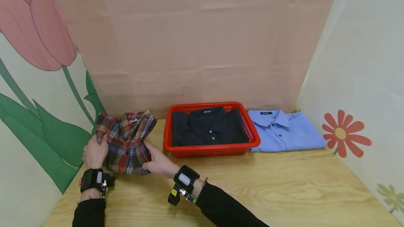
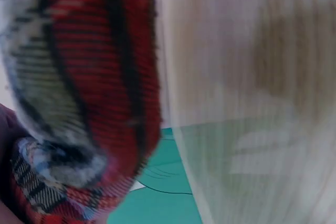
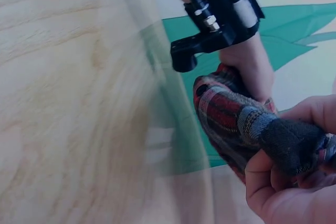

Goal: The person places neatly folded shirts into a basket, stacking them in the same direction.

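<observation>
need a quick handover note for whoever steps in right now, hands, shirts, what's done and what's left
Left hand: grips the left edge of the plaid shirt.
Right hand: grips the shirt's lower right edge.
The plaid shirt sits bunched and loosely folded at the left of the wooden table, beside the red basket.
Done: a folded black shirt lies in the basket; a folded blue shirt lies on the table to its right.
Left: judging by the others, the plaid shirt still needs a tidy fold; both it and the blue shirt are outside the basket.
</observation>
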Demonstrator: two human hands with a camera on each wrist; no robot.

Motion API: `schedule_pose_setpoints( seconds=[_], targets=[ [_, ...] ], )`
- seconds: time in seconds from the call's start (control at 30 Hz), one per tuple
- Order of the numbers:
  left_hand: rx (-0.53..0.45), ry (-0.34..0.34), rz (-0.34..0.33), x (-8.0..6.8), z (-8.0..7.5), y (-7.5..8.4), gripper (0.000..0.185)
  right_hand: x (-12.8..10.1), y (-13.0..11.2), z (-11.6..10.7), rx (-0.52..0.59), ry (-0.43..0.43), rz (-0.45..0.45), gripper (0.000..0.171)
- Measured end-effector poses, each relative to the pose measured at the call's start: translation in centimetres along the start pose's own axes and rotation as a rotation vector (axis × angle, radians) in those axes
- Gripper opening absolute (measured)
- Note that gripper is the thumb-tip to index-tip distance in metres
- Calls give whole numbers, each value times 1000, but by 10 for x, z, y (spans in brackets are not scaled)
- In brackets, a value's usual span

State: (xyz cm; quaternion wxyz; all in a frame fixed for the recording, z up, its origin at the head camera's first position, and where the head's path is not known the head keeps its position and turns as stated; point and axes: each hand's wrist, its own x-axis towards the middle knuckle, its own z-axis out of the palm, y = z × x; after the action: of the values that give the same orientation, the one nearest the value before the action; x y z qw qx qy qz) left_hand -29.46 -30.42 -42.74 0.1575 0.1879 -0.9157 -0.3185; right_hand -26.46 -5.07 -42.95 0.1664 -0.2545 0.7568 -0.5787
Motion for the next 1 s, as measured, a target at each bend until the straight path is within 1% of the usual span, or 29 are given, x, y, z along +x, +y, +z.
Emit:
schedule_pose_setpoints(
  seconds=[0.13,0.2,0.3,0.43,0.53,0.6,0.7,0.83,1.0],
  targets=[
    [-34,53,32,-1,-2,8,58,-2,-9,-4,50,31,-14,88],
    [-53,95,54,-3,-3,13,57,-2,-14,-6,89,50,-19,87],
    [-84,164,94,-5,-5,21,54,-4,-21,-10,120,95,-26,80],
    [-122,243,136,-8,-4,28,49,-8,-25,-15,60,152,-45,74],
    [-146,288,163,-10,-1,31,45,-10,-26,-19,29,175,-69,71],
    [-159,313,183,-11,1,33,44,-10,-25,-23,27,190,-91,70],
    [-187,354,223,-12,5,37,43,-10,-24,-30,0,232,-106,70],
    [-226,397,285,-15,11,43,40,-12,-24,-42,-50,289,-104,69],
    [-255,420,345,-17,19,56,40,-16,-24,-58,-77,326,-98,66]
  ],
)
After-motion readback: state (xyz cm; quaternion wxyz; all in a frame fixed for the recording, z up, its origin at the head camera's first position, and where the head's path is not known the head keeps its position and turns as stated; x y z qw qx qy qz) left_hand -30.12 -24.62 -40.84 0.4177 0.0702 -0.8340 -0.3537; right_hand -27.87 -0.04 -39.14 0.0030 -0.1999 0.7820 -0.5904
